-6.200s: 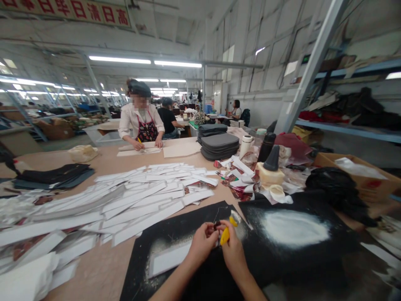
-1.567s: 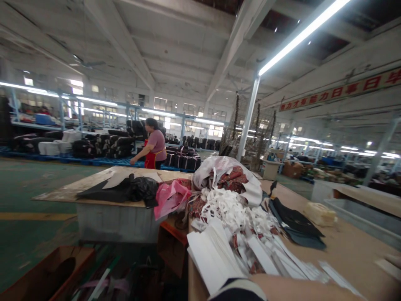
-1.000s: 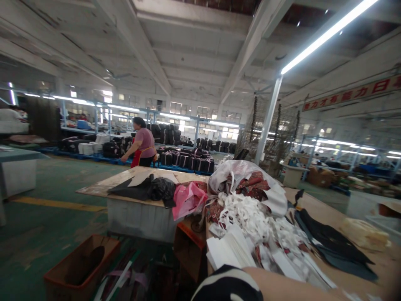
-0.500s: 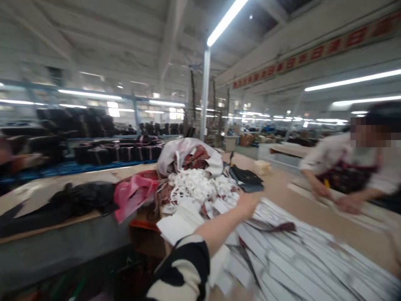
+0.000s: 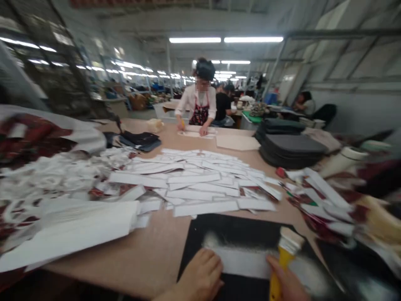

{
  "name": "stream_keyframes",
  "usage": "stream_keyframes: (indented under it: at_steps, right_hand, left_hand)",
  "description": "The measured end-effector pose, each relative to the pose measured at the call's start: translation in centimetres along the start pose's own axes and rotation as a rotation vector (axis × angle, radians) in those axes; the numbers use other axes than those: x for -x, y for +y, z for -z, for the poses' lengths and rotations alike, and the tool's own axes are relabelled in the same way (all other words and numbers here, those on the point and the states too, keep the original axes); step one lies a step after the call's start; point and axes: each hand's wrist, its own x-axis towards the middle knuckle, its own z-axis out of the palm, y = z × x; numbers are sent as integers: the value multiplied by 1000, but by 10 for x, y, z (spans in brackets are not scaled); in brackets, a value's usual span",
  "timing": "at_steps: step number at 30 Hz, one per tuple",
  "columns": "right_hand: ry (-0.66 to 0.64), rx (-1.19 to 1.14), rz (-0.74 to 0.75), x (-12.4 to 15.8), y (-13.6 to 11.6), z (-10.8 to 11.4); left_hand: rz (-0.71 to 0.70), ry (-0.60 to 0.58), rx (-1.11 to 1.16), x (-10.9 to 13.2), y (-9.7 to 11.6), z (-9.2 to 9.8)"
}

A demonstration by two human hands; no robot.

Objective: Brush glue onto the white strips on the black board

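Note:
A black sheet (image 5: pixel 238 230) lies at the table's near edge, with a pale strip (image 5: pixel 244 262) across it. My left hand (image 5: pixel 203 271) is closed at the strip's left end, fingers curled together; whatever they pinch is hidden. At the strip's right end, my right hand (image 5: pixel 286 278) grips a brush (image 5: pixel 283 261) with a yellow handle and pale bristles pointing up. Beyond the black sheet, many white strips (image 5: pixel 203 177) are spread over the tabletop.
White sheets (image 5: pixel 94 225) and curly white scraps (image 5: pixel 59 171) lie left. Dark stacked pieces (image 5: pixel 288 144) stand right, behind mixed scraps (image 5: pixel 326 200). Across the table (image 5: pixel 134 255) a person (image 5: pixel 197 100) works with both hands on a pale piece.
The view has swung right and down. My outstretched arm has drawn back from the white pile to the black sheet. The brush and both hands now show near the bottom.

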Motion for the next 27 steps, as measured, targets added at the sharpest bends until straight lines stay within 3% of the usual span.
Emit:
stream_keyframes:
  at_steps: [5, 9, 11, 14, 17, 20, 22, 24, 27]
  right_hand:
    - [-24, 208, 25, 29, 36, 42]
    - [-39, 325, -95, 20, 45, 70]
    - [-111, 226, -44, 2, 25, 80]
    - [-226, -61, 64, -37, -30, 82]
    - [-237, -326, -8, -76, -92, 67]
    - [-353, -497, -75, -102, -133, 43]
    - [-454, -467, -66, -111, -142, 31]
    - [-485, -294, -43, -117, -141, 27]
    - [-378, 0, -9, -119, -138, 31]
  left_hand:
    - [96, 88, -54, 16, 9, 11]
    - [181, 148, -89, 25, 16, 14]
    - [201, 166, -78, 28, 23, 14]
    - [207, 149, -34, 29, 32, 15]
    - [242, 120, 7, 29, 35, 13]
    - [273, 119, 25, 32, 36, 7]
    - [290, 128, 35, 33, 36, 3]
    - [318, 134, 51, 33, 36, 1]
    - [345, 139, 71, 32, 37, 3]
